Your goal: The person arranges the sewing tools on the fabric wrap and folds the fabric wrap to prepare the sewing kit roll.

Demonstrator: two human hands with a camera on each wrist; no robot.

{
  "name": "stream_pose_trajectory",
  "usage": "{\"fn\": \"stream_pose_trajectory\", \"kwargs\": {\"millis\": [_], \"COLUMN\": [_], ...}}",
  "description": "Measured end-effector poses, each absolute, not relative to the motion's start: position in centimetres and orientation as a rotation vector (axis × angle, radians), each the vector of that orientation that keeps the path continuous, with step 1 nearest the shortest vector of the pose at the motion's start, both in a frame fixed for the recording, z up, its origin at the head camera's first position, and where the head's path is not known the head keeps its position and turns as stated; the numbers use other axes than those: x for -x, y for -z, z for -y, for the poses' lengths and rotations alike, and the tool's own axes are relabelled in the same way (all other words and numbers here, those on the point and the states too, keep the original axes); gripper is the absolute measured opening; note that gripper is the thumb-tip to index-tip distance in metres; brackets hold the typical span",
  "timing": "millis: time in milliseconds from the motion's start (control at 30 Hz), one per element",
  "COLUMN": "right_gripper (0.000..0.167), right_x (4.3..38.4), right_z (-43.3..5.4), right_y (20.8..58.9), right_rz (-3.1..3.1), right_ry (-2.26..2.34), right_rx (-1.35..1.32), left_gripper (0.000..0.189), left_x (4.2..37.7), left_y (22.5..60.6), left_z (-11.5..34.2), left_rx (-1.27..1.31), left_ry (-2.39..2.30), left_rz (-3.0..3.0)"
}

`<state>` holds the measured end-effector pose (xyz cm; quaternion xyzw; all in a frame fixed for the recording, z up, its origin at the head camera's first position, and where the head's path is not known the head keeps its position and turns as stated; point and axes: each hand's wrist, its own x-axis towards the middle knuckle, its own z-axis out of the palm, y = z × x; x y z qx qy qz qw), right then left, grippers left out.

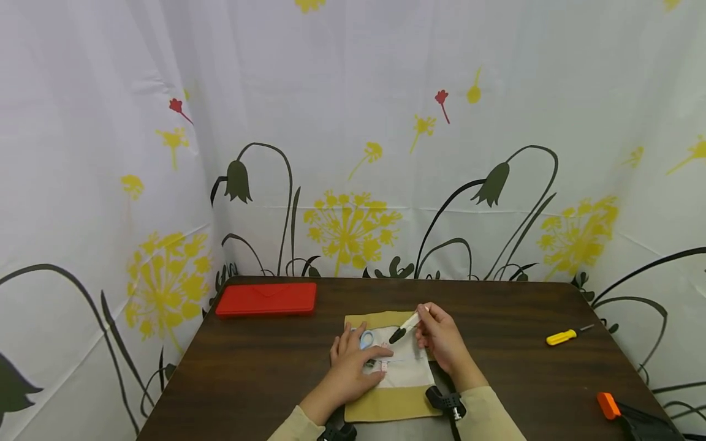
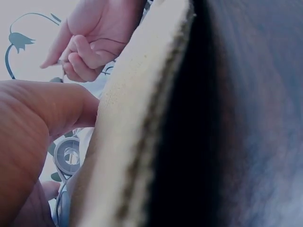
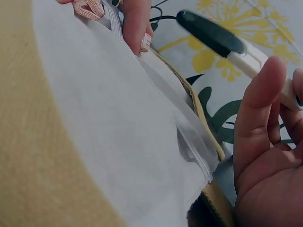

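Pouch [image 1: 393, 407], tan cloth with white lining [image 1: 410, 372]: opened out on the table [image 1: 259, 373] before me.

Contents: one pale-blue scissors handle [image 1: 366, 339], beside my left hand [image 1: 350, 365]; one striped measuring tape [image 3: 89, 9], rolled, against the lining; one elastic band [image 3: 195, 151] across the lining, with nothing seen under that stretch.

Outside the pouch: one white-and-dark tool [image 1: 405, 327], held above the lining, touching no part of it.

Right hand [image 1: 443, 343]: fingers clamped on the tool's white end. Left hand: fingers spread apart, resting on the pouch.

Progress, as I judge it: pouch open, scissors and tape within its bounds; the tool alone is unplaced. Whether it is bound in or out, I cannot tell.

Other container: one red case [image 1: 267, 300], seemingly closed, contents hidden.

Loose: one yellow screwdriver [image 1: 564, 337]; one orange-and-black implement [image 1: 608, 405], purpose unclear.
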<state>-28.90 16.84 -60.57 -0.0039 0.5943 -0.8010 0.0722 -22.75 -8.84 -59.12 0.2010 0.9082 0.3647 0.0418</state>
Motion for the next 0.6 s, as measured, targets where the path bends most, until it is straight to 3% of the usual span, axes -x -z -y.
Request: {"fn": "stream_pose_trajectory", "kwargs": {"millis": [367, 600], "right_gripper": [0.021, 0.033], "right_x": [29.22, 29.13], "right_z": [-16.42, -16.27], "right_y": [60.77, 60.72], "right_rz": [-1.920, -1.972], "right_ry": [2.304, 2.212], "right_rx": [-0.025, -0.002], "left_gripper": [0.031, 0.029], "left_x": [22.71, 22.63], "left_y": [58.97, 58.93], "left_z": [8.57, 8.34], "left_rx": [-0.637, -0.630], "left_ry": [-1.014, -0.999], "left_rz": [-2.820, -2.844]}}
